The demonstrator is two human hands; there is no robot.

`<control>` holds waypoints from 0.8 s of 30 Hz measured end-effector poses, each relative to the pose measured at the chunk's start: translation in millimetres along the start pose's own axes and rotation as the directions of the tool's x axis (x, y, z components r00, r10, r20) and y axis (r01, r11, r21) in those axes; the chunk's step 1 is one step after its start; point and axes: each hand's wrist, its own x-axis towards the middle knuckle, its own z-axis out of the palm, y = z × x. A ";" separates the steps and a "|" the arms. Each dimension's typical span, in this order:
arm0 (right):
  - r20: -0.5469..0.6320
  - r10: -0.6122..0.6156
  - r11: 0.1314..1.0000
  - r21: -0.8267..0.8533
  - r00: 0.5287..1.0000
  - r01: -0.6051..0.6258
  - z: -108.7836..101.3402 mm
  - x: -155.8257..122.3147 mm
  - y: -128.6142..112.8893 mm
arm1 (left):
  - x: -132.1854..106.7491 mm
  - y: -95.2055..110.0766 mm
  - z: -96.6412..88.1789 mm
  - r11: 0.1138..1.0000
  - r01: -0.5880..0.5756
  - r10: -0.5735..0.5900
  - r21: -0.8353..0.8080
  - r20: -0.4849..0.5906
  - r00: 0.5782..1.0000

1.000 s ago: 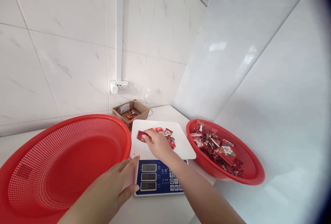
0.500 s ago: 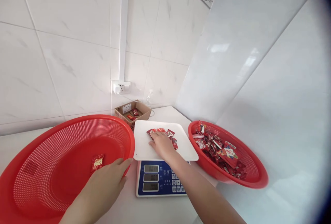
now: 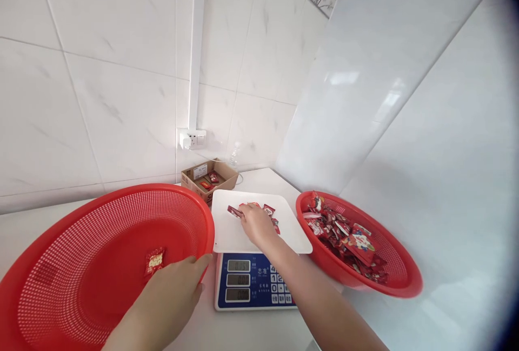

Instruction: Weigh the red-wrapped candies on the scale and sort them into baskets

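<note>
My right hand reaches over the white pan of a blue digital scale and pinches a red sachet at its fingertips. A few more red sachets lie on the pan beside the hand. My left hand grips the near right rim of a big red perforated basket. One red sachet lies inside that basket, just above the left hand.
A smaller red basket holding several red sachets stands right of the scale. An open cardboard box with a few sachets sits at the back by a wall socket. White tiled walls close in behind and to the right.
A red sachet went from my right hand into the big basket. My left hand moved from the scale's edge onto the basket rim. My right hand returned to the pan and pinched another sachet.
</note>
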 end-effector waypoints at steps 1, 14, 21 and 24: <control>-0.018 -0.012 0.999 0.045 1.000 0.013 -2.3 0.3 -7.2 | 0.6 0.1 0.0 1.000 0.002 -0.002 0.004 -0.005 1.000; 0.040 -0.037 0.997 0.067 0.999 0.034 -4.6 32.5 27.5 | 1.7 -0.8 -5.9 0.996 0.088 -0.088 -0.020 -0.012 0.996; 0.036 -0.045 0.995 0.094 0.998 0.042 5.7 31.6 43.8 | 4.2 0.5 -8.2 0.989 0.139 -0.138 -0.058 0.022 0.990; -0.009 -0.067 0.981 0.182 0.998 0.067 6.7 34.1 31.7 | 4.5 0.5 -7.3 0.988 0.149 -0.148 -0.034 0.033 0.988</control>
